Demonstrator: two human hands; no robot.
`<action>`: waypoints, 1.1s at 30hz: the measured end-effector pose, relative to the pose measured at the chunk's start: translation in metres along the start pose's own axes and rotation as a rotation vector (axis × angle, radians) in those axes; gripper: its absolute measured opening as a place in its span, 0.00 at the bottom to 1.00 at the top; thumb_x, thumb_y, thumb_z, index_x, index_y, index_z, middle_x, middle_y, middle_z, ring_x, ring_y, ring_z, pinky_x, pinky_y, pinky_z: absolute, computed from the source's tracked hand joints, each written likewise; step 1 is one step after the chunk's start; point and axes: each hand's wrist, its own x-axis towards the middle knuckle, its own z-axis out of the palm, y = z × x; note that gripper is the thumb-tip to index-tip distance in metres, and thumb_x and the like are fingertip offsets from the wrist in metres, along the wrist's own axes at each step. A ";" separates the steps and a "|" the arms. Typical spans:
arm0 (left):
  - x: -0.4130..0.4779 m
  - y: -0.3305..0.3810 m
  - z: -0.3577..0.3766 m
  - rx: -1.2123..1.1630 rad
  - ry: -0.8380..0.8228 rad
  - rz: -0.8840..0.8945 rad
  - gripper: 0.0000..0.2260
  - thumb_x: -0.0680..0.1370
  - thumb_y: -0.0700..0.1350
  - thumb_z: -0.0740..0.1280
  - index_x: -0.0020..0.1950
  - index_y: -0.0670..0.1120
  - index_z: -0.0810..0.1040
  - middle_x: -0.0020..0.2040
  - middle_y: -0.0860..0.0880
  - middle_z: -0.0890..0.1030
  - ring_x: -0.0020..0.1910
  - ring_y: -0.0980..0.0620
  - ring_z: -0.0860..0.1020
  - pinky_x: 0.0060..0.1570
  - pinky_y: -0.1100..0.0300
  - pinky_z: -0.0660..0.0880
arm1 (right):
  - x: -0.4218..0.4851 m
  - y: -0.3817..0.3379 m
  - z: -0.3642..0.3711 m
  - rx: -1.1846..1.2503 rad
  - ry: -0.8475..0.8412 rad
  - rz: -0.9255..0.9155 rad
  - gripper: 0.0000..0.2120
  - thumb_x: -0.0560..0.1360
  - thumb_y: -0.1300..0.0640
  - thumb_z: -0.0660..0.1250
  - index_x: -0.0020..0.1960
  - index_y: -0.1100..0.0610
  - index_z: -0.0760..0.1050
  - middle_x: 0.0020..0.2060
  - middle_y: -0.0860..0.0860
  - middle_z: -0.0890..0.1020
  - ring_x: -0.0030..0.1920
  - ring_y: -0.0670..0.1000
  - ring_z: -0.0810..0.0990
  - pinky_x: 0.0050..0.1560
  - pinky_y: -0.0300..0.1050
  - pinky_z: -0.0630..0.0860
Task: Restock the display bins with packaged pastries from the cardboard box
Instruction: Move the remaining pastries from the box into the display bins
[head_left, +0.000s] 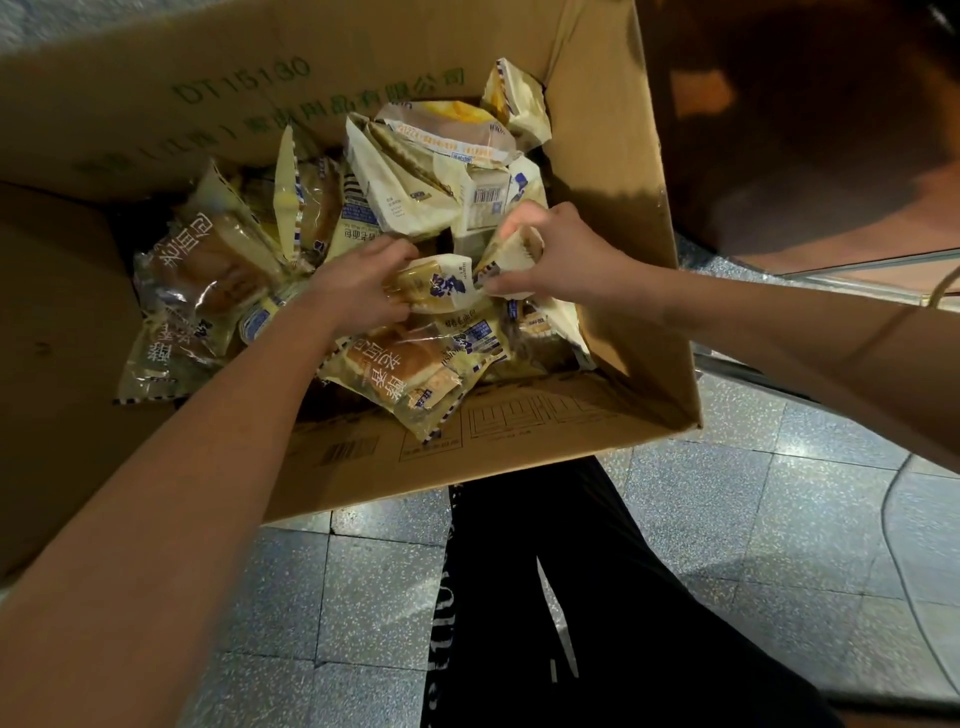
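An open cardboard box sits on the floor, filled with several cream-and-blue packaged pastries. Both my hands reach inside it. My left hand grips a small pastry packet near the middle of the pile. My right hand grips a second packet just to the right of the first, fingers curled over its top. A larger packet with a browned bun lies below my hands, against the near wall. No display bin is in view.
The box's near flap folds out toward my legs in black trousers. Grey speckled floor tiles surround the box. A dark cabinet with a metal-edged base stands at the right.
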 end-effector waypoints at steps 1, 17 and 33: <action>-0.001 -0.001 0.000 -0.024 0.007 0.011 0.29 0.72 0.48 0.73 0.71 0.51 0.66 0.69 0.51 0.69 0.63 0.47 0.71 0.56 0.51 0.70 | -0.002 0.000 0.001 0.003 0.014 -0.001 0.26 0.68 0.43 0.76 0.60 0.49 0.71 0.60 0.52 0.64 0.53 0.52 0.72 0.41 0.36 0.76; -0.083 0.020 -0.077 -0.483 0.148 -0.108 0.23 0.74 0.47 0.73 0.66 0.49 0.69 0.57 0.51 0.79 0.56 0.49 0.78 0.56 0.50 0.75 | -0.055 -0.065 -0.017 0.195 0.135 -0.069 0.27 0.69 0.30 0.67 0.58 0.45 0.68 0.62 0.53 0.66 0.54 0.47 0.75 0.44 0.43 0.82; -0.183 0.039 -0.201 -0.982 0.457 -0.193 0.30 0.75 0.49 0.72 0.74 0.46 0.63 0.59 0.52 0.77 0.55 0.53 0.78 0.52 0.59 0.75 | -0.109 -0.203 -0.067 0.491 0.108 -0.211 0.08 0.76 0.54 0.70 0.48 0.52 0.70 0.62 0.48 0.74 0.59 0.52 0.76 0.54 0.57 0.79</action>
